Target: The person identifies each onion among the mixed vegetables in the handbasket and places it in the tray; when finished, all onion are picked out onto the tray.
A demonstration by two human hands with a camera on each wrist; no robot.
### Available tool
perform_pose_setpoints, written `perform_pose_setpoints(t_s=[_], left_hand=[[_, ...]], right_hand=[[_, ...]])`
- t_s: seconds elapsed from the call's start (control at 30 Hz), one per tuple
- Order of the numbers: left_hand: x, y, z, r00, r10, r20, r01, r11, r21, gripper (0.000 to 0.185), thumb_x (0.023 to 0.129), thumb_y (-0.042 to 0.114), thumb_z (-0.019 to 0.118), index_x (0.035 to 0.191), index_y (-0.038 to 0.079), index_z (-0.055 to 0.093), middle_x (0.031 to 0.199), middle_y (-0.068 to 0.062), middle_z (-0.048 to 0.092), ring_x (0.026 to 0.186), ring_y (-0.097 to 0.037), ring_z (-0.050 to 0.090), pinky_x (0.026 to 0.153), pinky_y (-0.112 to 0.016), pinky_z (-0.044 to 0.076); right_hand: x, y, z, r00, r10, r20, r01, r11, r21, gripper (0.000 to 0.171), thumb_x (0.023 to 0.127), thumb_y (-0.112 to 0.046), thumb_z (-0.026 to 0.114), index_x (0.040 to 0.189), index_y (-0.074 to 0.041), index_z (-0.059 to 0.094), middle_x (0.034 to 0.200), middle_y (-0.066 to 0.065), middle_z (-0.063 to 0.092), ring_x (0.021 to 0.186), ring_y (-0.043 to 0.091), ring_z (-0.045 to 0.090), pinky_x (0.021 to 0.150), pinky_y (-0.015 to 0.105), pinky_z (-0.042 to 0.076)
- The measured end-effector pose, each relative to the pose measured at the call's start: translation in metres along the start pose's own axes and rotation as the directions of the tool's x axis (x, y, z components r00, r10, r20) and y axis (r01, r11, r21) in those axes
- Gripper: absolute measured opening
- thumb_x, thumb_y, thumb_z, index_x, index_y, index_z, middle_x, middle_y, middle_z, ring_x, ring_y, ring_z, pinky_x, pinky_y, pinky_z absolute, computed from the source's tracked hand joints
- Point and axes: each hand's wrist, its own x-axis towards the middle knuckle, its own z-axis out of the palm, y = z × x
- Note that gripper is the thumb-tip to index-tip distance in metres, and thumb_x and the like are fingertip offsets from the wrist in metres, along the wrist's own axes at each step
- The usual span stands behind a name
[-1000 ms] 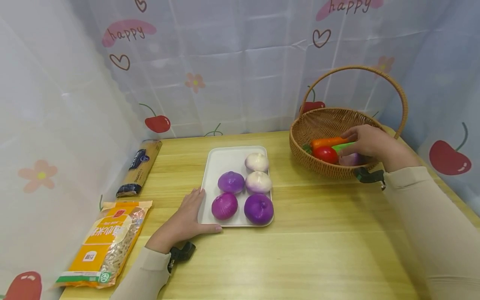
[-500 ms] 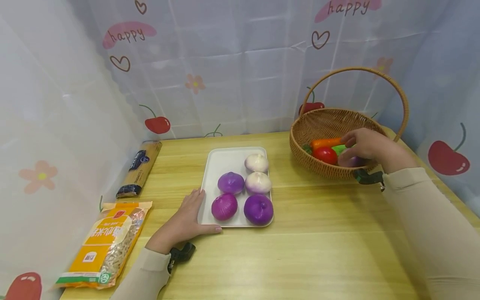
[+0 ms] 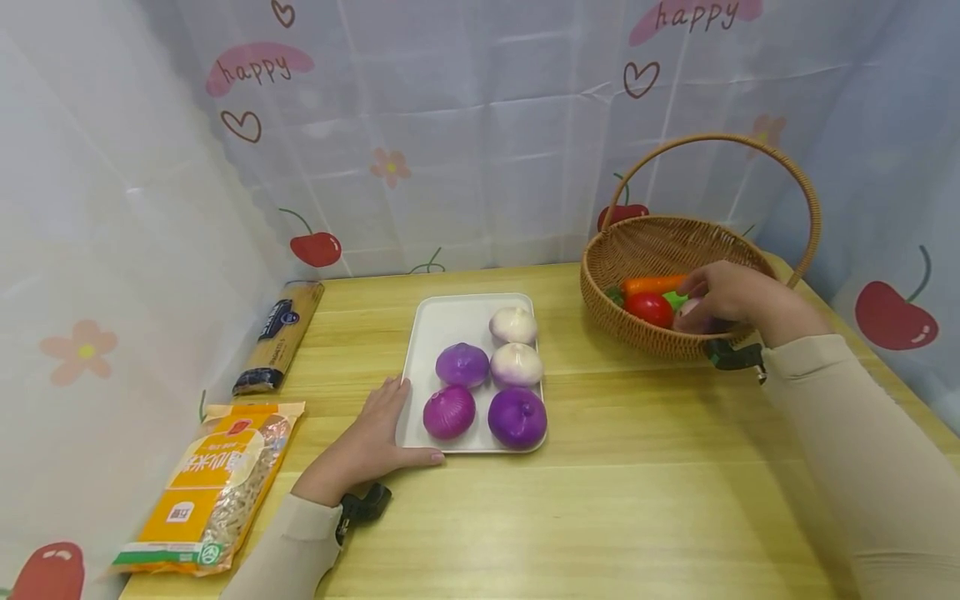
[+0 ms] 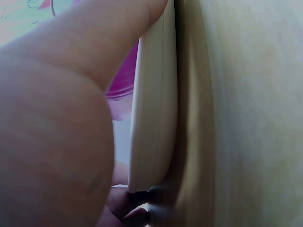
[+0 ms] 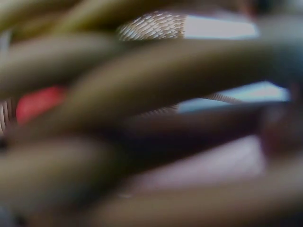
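My left hand [image 3: 366, 440] rests against the near left corner of a white tray [image 3: 433, 312], thumb along its front edge and fingers along its left side. On the tray lie a magenta onion [image 3: 449, 412] and several purple-and-white turnips [image 3: 517, 417]. Inside the wicker basket [image 3: 626, 329] at the right, my right hand [image 3: 738, 296] grips a round turnip [image 3: 687, 313], mostly hidden by fingers. A red tomato [image 3: 649, 309], an orange carrot [image 3: 652, 285] and something green [image 3: 675, 297] lie beside it. In the right wrist view, blurred basket weave covers most of the hand.
The basket's tall handle [image 3: 712, 137] arches over my right hand. At the left lie a spaghetti pack [image 3: 279, 337] and an orange-and-clear bag [image 3: 213, 492]. Printed curtains [image 3: 450, 150] enclose the wooden table [image 3: 600, 517] at the back and sides.
My right hand has shifted slightly toward me in the basket and curled around the turnip, whose pale side now shows. The left hand and tray stay put.
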Motion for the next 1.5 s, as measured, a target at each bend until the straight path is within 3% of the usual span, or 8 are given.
perform_pose_setpoints(t_s=[0.3,0.4,0.73,0.87,1.27,1.5], left_hand=[[0.0011,-0.001,0.0002,1.0,0.007,0.001,-0.007,1.0,0.004,0.137,0.074,0.077,0.082,0.165,-0.006,0.021,0.171,-0.024,0.014,0.158,-0.041,0.005,0.124,-0.059,0.013],[0.0012,-0.001,0.0002,1.0,0.006,0.002,-0.006,1.0,0.005,0.138,0.073,0.077,0.082,0.165,-0.006,0.021,0.171,-0.024,0.014,0.158,-0.041,0.005,0.124,-0.059,0.013],[0.0015,-0.0004,-0.0002,1.0,0.015,0.005,-0.015,1.0,0.014,0.138,0.074,0.078,0.081,0.164,-0.007,0.02,0.171,-0.025,0.014,0.158,-0.042,0.005,0.125,-0.057,0.01],[0.0019,-0.0003,-0.0005,1.0,0.016,0.007,-0.016,1.0,0.016,0.138,0.074,0.077,0.081,0.164,-0.007,0.02,0.171,-0.024,0.013,0.158,-0.041,0.005,0.125,-0.056,0.009],[0.0016,-0.001,0.0004,1.0,0.019,0.006,-0.019,1.0,0.004,0.138,0.073,0.076,0.082,0.164,-0.008,0.02,0.171,-0.025,0.014,0.158,-0.042,0.006,0.125,-0.057,0.01],[0.0012,-0.0016,0.0004,1.0,0.011,0.001,-0.011,1.0,0.004,0.138,0.073,0.076,0.082,0.165,-0.006,0.02,0.171,-0.025,0.014,0.158,-0.042,0.005,0.124,-0.058,0.013]], right_hand=[[-0.0003,-0.0001,0.0014,0.999,0.028,0.032,-0.028,0.999,0.016,0.065,0.091,-0.027,0.086,0.131,0.017,0.059,0.113,0.024,0.069,0.091,0.029,0.068,0.084,0.052,0.057],[-0.0001,0.0,0.0018,0.999,0.031,0.021,-0.031,0.999,0.019,0.067,0.09,-0.028,0.086,0.132,0.017,0.059,0.112,0.023,0.07,0.09,0.028,0.069,0.083,0.051,0.058],[-0.0003,-0.0012,-0.0007,0.999,0.018,-0.033,-0.017,0.999,0.028,0.075,0.088,-0.035,0.089,0.135,0.016,0.059,0.113,0.023,0.07,0.097,0.032,0.067,0.089,0.057,0.053],[-0.0011,-0.0026,-0.0023,0.999,0.023,-0.029,-0.022,0.999,0.041,0.076,0.088,-0.035,0.089,0.136,0.016,0.058,0.114,0.023,0.068,0.095,0.031,0.066,0.086,0.053,0.055],[-0.0023,-0.0052,-0.0038,0.997,-0.014,-0.077,0.016,1.0,0.026,0.06,0.093,-0.028,0.084,0.132,0.014,0.064,0.113,0.024,0.069,0.1,0.037,0.063,0.088,0.054,0.053],[-0.001,-0.0035,-0.0081,0.995,-0.025,-0.098,0.027,1.0,0.015,0.058,0.094,-0.023,0.083,0.133,0.014,0.063,0.121,0.031,0.065,0.108,0.044,0.058,0.095,0.062,0.048]])
